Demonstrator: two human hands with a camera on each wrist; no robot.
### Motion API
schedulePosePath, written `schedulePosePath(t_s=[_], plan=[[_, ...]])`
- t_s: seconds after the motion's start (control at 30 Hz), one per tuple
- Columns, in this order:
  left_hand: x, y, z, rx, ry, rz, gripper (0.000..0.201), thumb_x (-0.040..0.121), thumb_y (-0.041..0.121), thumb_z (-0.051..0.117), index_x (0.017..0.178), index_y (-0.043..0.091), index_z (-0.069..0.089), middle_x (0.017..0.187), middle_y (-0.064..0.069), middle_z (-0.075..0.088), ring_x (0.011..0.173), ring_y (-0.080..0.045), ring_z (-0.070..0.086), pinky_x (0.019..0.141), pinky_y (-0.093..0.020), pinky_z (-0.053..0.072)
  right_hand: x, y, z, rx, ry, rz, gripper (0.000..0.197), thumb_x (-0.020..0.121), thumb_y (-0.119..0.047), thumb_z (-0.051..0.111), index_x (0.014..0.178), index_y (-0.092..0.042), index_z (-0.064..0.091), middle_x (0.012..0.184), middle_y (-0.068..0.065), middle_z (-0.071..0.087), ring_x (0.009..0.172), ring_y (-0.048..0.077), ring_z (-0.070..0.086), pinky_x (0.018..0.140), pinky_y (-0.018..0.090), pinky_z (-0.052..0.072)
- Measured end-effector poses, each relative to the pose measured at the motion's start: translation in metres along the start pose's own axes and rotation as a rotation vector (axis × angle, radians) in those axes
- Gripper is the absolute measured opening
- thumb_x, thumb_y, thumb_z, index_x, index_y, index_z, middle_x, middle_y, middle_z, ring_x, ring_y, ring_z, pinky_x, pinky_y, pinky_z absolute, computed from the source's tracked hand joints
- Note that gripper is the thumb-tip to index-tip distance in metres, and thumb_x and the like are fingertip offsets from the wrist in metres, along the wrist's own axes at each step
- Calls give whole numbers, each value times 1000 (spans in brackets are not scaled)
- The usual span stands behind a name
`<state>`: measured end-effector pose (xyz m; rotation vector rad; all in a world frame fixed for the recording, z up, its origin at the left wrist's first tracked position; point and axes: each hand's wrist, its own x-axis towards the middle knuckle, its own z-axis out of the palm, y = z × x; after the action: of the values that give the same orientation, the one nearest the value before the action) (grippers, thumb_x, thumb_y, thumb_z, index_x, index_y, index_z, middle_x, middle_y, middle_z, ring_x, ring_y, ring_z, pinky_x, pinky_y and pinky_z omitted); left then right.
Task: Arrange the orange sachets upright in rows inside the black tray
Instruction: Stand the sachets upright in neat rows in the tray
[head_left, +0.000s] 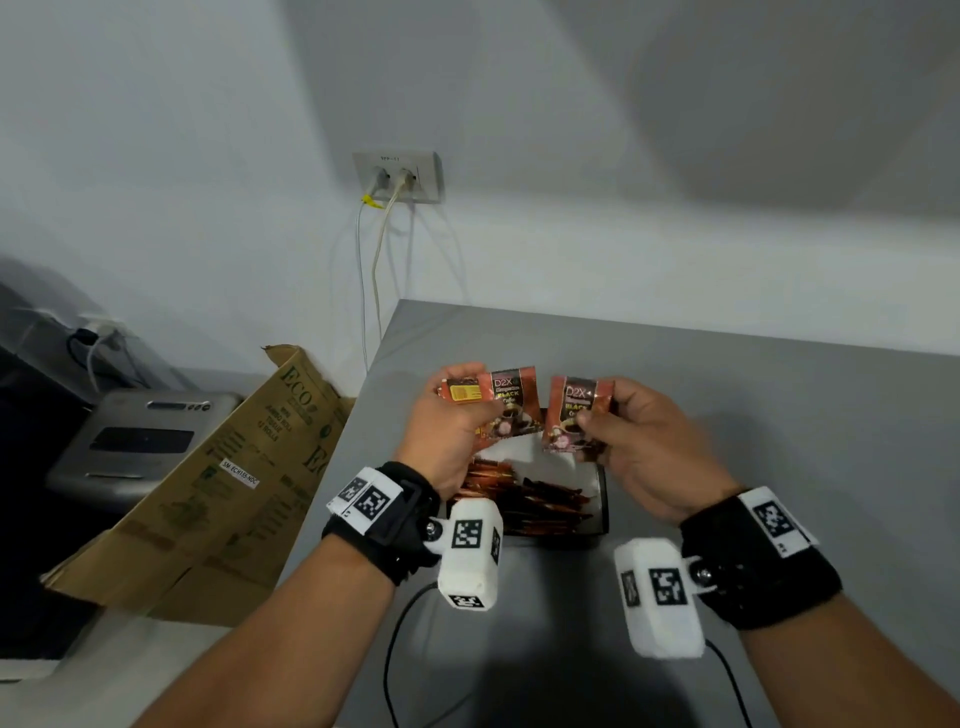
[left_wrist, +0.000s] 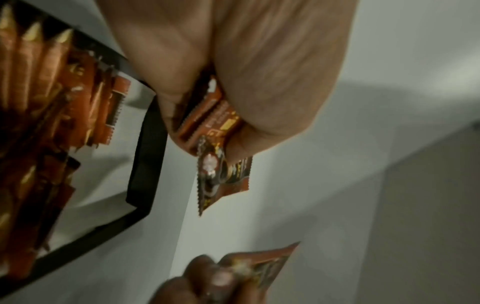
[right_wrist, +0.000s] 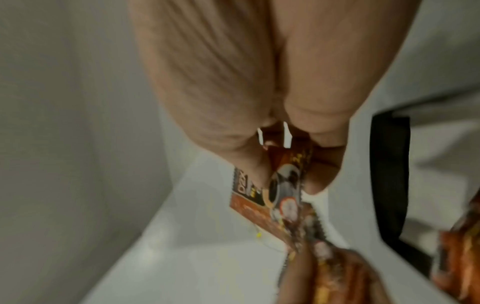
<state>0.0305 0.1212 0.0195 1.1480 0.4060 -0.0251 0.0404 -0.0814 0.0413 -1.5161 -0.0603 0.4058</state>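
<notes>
Head view: left hand (head_left: 451, 426) grips several orange sachets (head_left: 501, 402); right hand (head_left: 647, 447) pinches 1 sachet (head_left: 574, 415) above the black tray (head_left: 602, 499).

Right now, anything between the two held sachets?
No. In the head view a bare gap separates the left sachets from the right sachet; only the tray shows below.

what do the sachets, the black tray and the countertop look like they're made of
Sachets: thin glossy printed film, probably plastic or foil laminate; they crinkle, glint, and have serrated edges. Black tray: a thin, dark, rigid wall, likely plastic or metal, which one unclear; something white, perhaps paper, lines its floor. Countertop: smooth matte grey, probably laminate; no grain or seams show.
</notes>
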Motion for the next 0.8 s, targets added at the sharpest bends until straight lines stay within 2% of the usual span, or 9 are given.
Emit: schedulePosePath(t_s=[0.1, 0.17, 0.23, 0.33, 0.4, 0.5, 0.67, 0.73, 0.8], plan=[[-4, -5, 10, 24, -94, 11, 52, 78, -23, 62, 118, 11, 60, 99, -16, 69, 80, -28, 66, 59, -33, 54, 10, -3, 5, -120, 15, 22, 24, 95, 0, 59, 111, -16, 66, 103, 6, 75, 94, 27, 70, 90, 50, 54], [-7, -8, 17, 14, -152, 2, 50, 78, -21, 64, 112, 14, 63, 95, -13, 70, 78, -28, 66, 64, -34, 53, 12, -2, 10, -257, 38, 38, 22, 94, -9, 61, 110, -23, 67, 101, 2, 76, 97, 28, 71, 95, 54, 54], [-8, -10, 19, -29, -177, -19, 46, 79, -18, 62, 114, 11, 64, 96, -16, 70, 78, -29, 66, 67, -36, 53, 13, 0, 16, -197, 35, 64, 20, 95, -8, 58, 107, -20, 68, 101, 6, 76, 100, 33, 70, 96, 56, 50], [-8, -7, 13, -152, -171, -109, 46, 78, -5, 54, 122, 5, 61, 103, -24, 66, 82, -32, 67, 66, -37, 57, 12, -1, 18, -58, 58, 45, 22, 98, 0, 52, 105, -15, 66, 94, 5, 77, 88, 21, 71, 84, 39, 56], [-6, -5, 7, -183, -183, -132, 46, 80, -9, 53, 123, 5, 60, 103, -25, 66, 85, -34, 69, 71, -43, 59, 12, -5, 13, 36, 72, 28, 21, 100, 0, 49, 110, -12, 63, 89, 2, 77, 79, 14, 71, 71, 26, 53], [-5, -5, 5, -116, -199, -83, 47, 84, -19, 56, 125, 5, 59, 105, -25, 67, 88, -37, 69, 75, -50, 60, 13, -5, 7, 110, 40, 35, 21, 101, -2, 50, 109, -14, 65, 90, 3, 75, 80, 17, 65, 70, 29, 48], [-8, -15, 12, 9, -217, -12, 42, 84, -17, 62, 118, 7, 62, 98, -18, 69, 74, -29, 68, 58, -38, 60, 11, -1, 18, 135, -68, 123, 20, 99, -1, 52, 101, -11, 69, 84, 6, 73, 73, 18, 62, 61, 26, 48], [-8, -16, 11, 47, -193, -20, 40, 82, -4, 72, 119, 9, 62, 99, -17, 68, 76, -26, 68, 56, -34, 57, 11, -1, 18, 167, -31, 107, 21, 98, 1, 52, 98, -13, 68, 83, 5, 74, 74, 19, 65, 68, 30, 51], [-8, -11, 7, 79, -167, -110, 41, 81, 27, 75, 117, 12, 63, 95, -13, 69, 75, -21, 66, 55, -32, 53, 11, -2, 12, 59, 32, -8, 21, 96, 1, 56, 95, -17, 67, 84, 1, 74, 78, 17, 67, 77, 34, 52]])
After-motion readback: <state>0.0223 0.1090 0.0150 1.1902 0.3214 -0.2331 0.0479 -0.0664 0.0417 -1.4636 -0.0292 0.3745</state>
